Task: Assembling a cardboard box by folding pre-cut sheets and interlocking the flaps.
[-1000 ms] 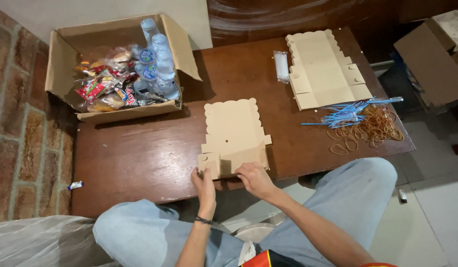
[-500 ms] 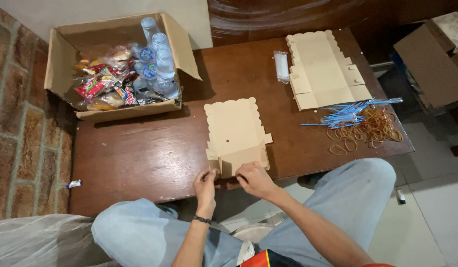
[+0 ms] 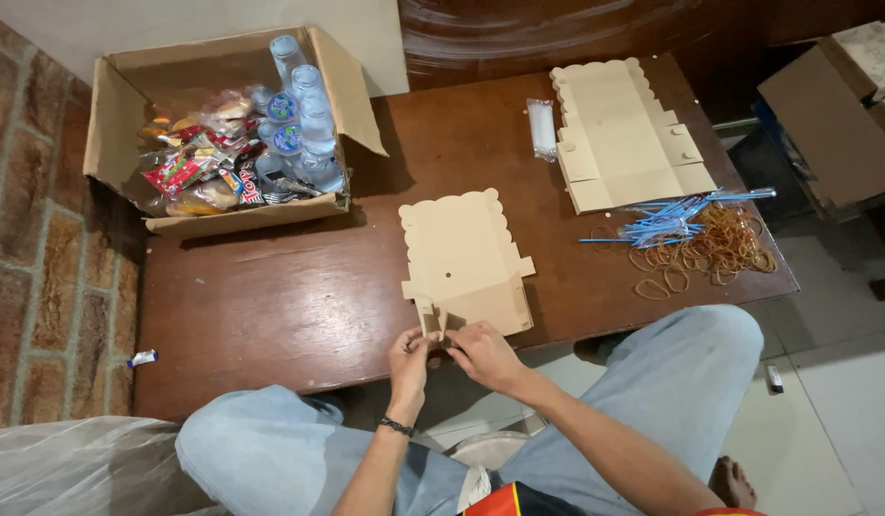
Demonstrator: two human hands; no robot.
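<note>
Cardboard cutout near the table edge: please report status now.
Left hand and right hand pinch the flat cardboard cutout's near flaps. Rubber bands, straws lie apart. Nothing blocks.

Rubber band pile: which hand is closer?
Right. The right hand pinches the near edge of the flat cardboard box blank, on the side toward the rubber bands. The left hand grips the same edge, just beyond it.

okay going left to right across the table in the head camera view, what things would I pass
Open cardboard box of snacks and water bottles → flat beige box blank being folded by the left hand and right hand → stack of flat box blanks → blue straws → rubber bands.
</note>
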